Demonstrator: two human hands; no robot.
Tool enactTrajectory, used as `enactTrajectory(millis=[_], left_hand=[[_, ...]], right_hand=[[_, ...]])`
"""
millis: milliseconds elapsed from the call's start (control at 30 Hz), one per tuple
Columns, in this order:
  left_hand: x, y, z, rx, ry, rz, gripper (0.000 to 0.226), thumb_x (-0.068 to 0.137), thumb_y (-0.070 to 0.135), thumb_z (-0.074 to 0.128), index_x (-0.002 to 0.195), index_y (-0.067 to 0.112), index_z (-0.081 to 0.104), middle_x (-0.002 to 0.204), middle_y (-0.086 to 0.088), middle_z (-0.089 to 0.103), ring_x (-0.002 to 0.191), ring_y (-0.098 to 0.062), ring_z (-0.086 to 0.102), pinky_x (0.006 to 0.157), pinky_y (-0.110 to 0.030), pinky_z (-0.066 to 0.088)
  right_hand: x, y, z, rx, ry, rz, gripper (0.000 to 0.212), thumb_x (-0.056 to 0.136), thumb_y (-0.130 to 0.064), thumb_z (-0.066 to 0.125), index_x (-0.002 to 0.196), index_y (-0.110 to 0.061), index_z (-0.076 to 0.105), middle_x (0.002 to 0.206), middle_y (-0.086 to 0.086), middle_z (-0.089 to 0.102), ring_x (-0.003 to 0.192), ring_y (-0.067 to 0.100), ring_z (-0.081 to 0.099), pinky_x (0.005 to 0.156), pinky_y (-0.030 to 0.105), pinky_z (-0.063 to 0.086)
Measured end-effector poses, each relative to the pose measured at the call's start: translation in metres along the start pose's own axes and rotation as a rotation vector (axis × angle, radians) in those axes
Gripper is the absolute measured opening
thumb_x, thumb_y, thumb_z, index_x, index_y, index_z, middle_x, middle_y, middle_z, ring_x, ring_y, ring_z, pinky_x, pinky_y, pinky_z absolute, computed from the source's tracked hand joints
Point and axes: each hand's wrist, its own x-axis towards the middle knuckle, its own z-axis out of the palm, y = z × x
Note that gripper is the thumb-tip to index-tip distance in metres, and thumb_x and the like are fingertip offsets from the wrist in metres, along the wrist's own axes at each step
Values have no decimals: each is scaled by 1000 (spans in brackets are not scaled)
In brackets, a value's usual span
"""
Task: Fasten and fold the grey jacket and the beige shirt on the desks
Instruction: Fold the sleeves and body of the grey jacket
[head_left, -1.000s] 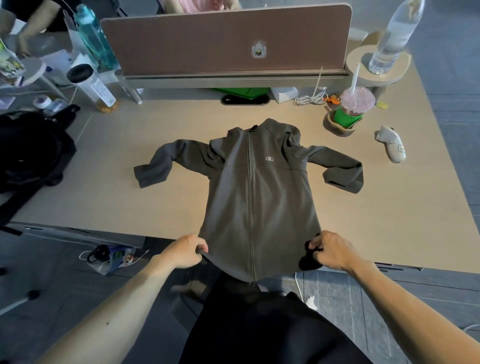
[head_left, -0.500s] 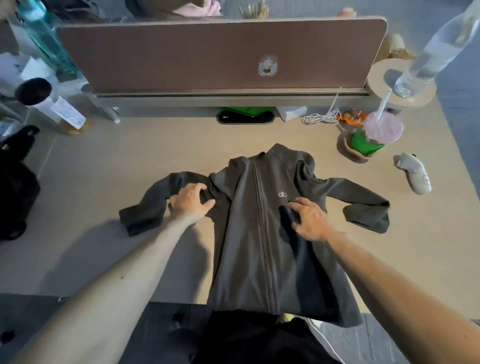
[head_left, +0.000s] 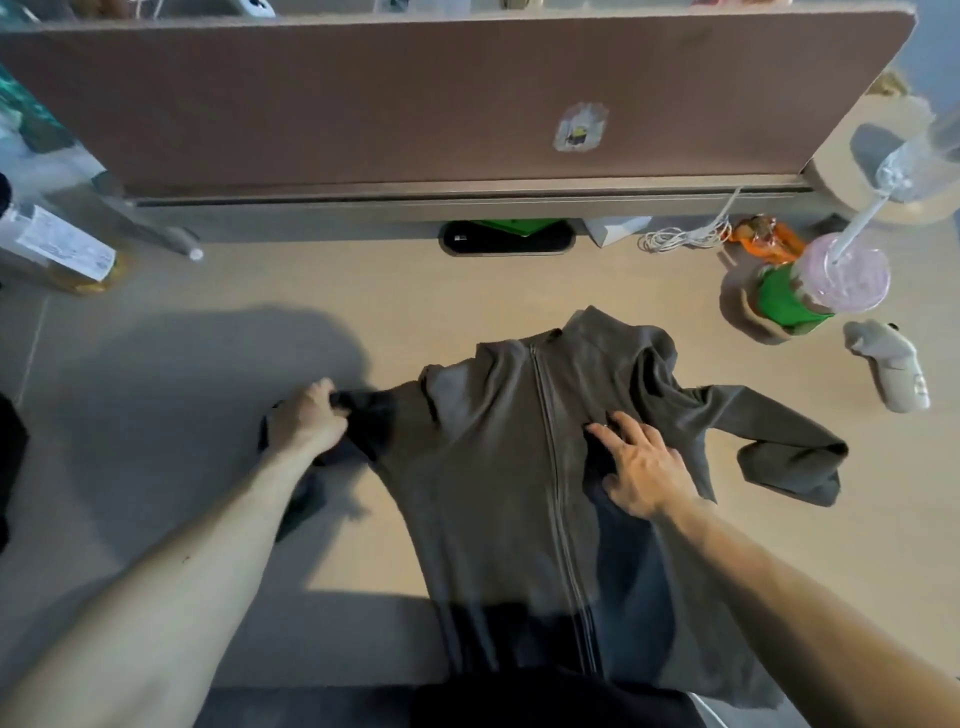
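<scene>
- One grey jacket (head_left: 498, 467) lies front-up on the beige desk (head_left: 208, 322), zipped to the collar, with its hem hanging over the near edge.
- The left hand (head_left: 306, 418) curls its fingers round the bunched sleeve (head_left: 366, 415) at the jacket's left side and grips the cloth.
- The right hand (head_left: 644, 467) lies flat on the chest just right of the zip, fingers straight and spread, holding nothing.
- The other sleeve (head_left: 779, 447) lies bent on the desk, apart from both hands.
- Farther out are one pink lidded cup (head_left: 844, 273), one pale handheld device (head_left: 896, 371) and one coiled white cable (head_left: 680, 240).
- There are two bottles: a labelled bottle (head_left: 57, 249) at far left and a clear bottle (head_left: 924, 156) at far right.
</scene>
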Motion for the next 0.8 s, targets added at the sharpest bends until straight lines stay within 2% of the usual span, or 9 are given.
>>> enactTrajectory(millis=[100,200,300,400,433,500,600,700,800], left_hand=[[12,-20,-12,-6,-63,-108,28,83,28,63,109,20,63,115,-13,67,107,-35,62,88,-40,51],[14,9,-20,43,-65,-69,26,76,18,62,100,24,63,112,-8,62,109,-33,57,96,-42,43],[15,63,-25,-75,81,38,19,78,18,64,95,25,59,110,-5,55,110,-30,51,99,-44,35],[16,123,-19,-321,112,304,19,79,24,67,98,21,66,107,1,64,103,-23,62,86,-33,45],[15,143,-17,-335,102,412,24,78,30,68,100,21,68,107,2,66,101,-22,64,83,-30,46],[17,175,-14,-277,17,566,36,78,42,66,110,26,68,115,4,65,107,-21,62,91,-34,47],[28,201,-9,-8,-262,608,43,85,34,68,127,36,59,135,5,53,124,-20,50,99,-35,36],[37,203,-6,94,-423,644,28,85,19,68,112,29,66,109,6,56,112,-24,57,87,-27,39],[36,192,-13,58,-388,704,31,84,9,67,111,22,62,106,0,65,103,-28,62,85,-33,46]], right_hand=[[-1,-3,-8,-19,-32,43,68,89,-37,56,149,-39,25,154,0,23,135,30,35,101,48,43],[12,-8,-41,46,-38,40,44,90,-39,56,133,-31,54,136,6,52,119,33,55,94,43,49],[46,-8,-80,216,205,-5,25,87,-30,56,106,-23,69,108,8,67,100,34,64,84,43,54],[89,-8,-110,223,385,-129,37,81,-23,56,117,-21,63,116,7,58,108,35,56,90,44,49],[100,-10,-118,154,353,-168,42,82,-21,59,124,-22,59,126,6,53,115,35,51,93,46,45],[119,-14,-129,-36,229,-193,51,85,-21,63,133,-26,50,139,2,44,124,32,42,96,47,39],[138,-17,-135,-299,61,-192,42,86,-29,62,125,-17,52,130,5,50,122,29,45,91,42,36],[143,-10,-131,-396,-23,-237,39,88,-37,61,120,-14,57,121,7,56,118,27,50,89,40,35],[138,9,-126,-412,27,-411,26,89,-30,56,113,-35,62,106,2,61,112,26,48,86,41,31]])
